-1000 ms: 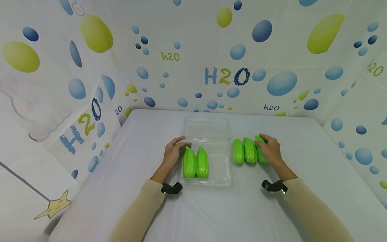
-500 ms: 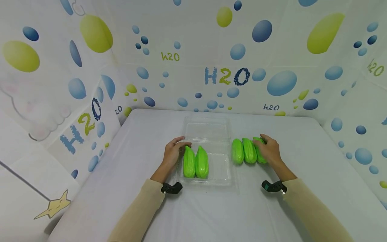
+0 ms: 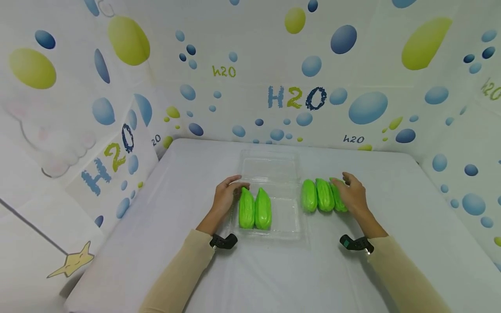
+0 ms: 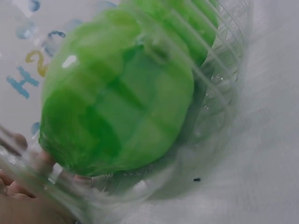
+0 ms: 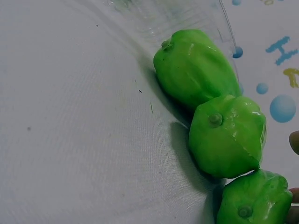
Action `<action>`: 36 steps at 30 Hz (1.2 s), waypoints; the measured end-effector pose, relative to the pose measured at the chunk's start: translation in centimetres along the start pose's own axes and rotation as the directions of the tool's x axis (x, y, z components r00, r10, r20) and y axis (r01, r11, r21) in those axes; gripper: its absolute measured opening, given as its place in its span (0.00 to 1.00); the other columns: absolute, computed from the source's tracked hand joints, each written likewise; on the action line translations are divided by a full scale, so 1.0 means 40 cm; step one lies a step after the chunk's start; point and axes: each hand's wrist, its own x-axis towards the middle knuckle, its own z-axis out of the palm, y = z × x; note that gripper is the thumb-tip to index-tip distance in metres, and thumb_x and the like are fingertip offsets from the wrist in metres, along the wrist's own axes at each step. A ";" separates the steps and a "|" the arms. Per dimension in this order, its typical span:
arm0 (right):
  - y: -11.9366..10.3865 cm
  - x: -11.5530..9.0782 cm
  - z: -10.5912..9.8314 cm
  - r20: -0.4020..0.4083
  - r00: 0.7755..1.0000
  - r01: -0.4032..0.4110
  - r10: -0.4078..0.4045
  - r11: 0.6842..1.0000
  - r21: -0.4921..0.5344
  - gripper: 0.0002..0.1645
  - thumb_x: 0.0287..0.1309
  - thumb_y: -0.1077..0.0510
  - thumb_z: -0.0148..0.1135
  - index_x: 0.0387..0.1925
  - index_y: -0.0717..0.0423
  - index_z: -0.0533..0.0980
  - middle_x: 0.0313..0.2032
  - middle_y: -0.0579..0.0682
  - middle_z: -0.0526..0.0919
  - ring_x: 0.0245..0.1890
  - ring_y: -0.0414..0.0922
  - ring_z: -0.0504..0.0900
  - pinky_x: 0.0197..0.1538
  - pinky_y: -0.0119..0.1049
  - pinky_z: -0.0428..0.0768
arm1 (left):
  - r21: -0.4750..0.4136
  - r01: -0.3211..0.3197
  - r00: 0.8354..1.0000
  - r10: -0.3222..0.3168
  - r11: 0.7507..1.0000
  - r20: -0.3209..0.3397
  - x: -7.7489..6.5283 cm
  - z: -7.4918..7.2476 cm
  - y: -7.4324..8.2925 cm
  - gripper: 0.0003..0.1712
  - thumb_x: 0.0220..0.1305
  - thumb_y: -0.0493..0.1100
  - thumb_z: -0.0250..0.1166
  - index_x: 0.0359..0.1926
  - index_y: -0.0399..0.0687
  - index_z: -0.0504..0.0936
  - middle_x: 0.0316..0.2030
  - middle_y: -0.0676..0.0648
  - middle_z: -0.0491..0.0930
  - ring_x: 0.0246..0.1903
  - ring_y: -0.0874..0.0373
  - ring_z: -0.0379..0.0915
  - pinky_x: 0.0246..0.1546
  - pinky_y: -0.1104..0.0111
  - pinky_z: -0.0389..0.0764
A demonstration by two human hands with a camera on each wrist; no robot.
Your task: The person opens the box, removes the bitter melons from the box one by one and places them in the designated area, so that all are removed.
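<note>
A clear hinged plastic container (image 3: 287,217) lies with its lid (image 3: 268,168) laid back. Two bright green, ridged, pointed gourds (image 3: 263,209) sit side by side in its left half. My left hand (image 3: 223,199) holds the container's left edge, thumb over the rim by a gourd's tip. The left wrist view shows that gourd (image 4: 117,102) through the clear wall. Right of the container, three similar gourds stand in a row: left (image 3: 309,196), middle (image 3: 325,195) and right (image 3: 339,201). My right hand (image 3: 355,194) is spread beside the right one, fingertips near its side.
A white cloth covers the table (image 3: 266,278). Behind it hangs a white curtain (image 3: 242,104) printed with blue and green dots and H2O lettering. A dark wrist strap (image 3: 224,241) with a camera sits on the left wrist, and another (image 3: 356,243) on the right.
The right gourd shifted slightly left against the middle one. Since then my right hand's fingers have spread and drawn off a little to the right. My left hand stays on the container.
</note>
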 end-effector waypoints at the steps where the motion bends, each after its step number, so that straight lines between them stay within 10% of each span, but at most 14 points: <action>1: -0.002 -0.003 0.000 -0.010 1.000 0.009 -0.009 1.000 0.000 0.47 0.73 0.38 0.50 0.77 0.64 0.53 0.74 0.67 0.60 0.74 0.67 0.57 0.71 0.63 0.60 | -0.001 -0.001 1.000 0.001 1.000 -0.001 -0.001 0.000 0.000 0.22 0.76 0.40 0.53 0.66 0.36 0.73 0.47 0.40 0.88 0.49 0.48 0.84 0.52 0.64 0.80; 19: -0.101 -0.067 0.017 -0.251 0.952 0.201 -0.175 0.976 0.081 0.32 0.67 0.49 0.61 0.67 0.61 0.72 0.73 0.65 0.64 0.78 0.61 0.51 0.73 0.68 0.49 | -0.031 0.010 0.999 -0.009 0.999 0.036 -0.002 -0.002 0.006 0.24 0.78 0.39 0.51 0.69 0.33 0.69 0.53 0.33 0.83 0.57 0.38 0.78 0.62 0.54 0.75; 36: -0.231 -0.156 0.124 -0.099 0.942 0.335 -0.321 0.919 0.206 0.28 0.66 0.55 0.64 0.65 0.58 0.75 0.66 0.58 0.74 0.67 0.58 0.72 0.70 0.52 0.68 | -0.019 0.019 0.998 -0.018 1.000 0.055 -0.053 0.004 0.089 0.24 0.76 0.35 0.51 0.68 0.28 0.68 0.51 0.31 0.84 0.56 0.35 0.78 0.58 0.55 0.77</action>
